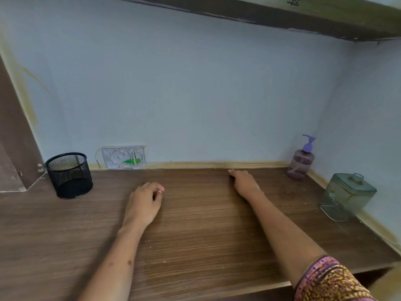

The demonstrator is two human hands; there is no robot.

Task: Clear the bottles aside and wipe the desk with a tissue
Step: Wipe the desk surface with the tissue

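Desk (195, 224): brown wood grain, walls behind and to the right.

Left hand (144, 204): near desk centre, toward 10 o'clock. Fingers curled in loosely, nothing visible in them. Cannot tell whether it touches the wood.

Right hand (245, 183): at about 1 o'clock, reaching toward the back edge of the desk, palm down, fingers low on the surface. Whether anything lies under the fingers cannot be told. No tissue visible in either hand.

Pump bottle (300, 162): purple, upright in the back right corner, 2 o'clock, near the wall.

Glass bottle (347, 196): square, green-tinted, upright along the right wall at 3 o'clock, well apart from both hands.

Mesh cup (69, 175): black, upright, 10 o'clock, back left.

Wall plate (124, 157): on the back wall at 11 o'clock, just right of the cup.
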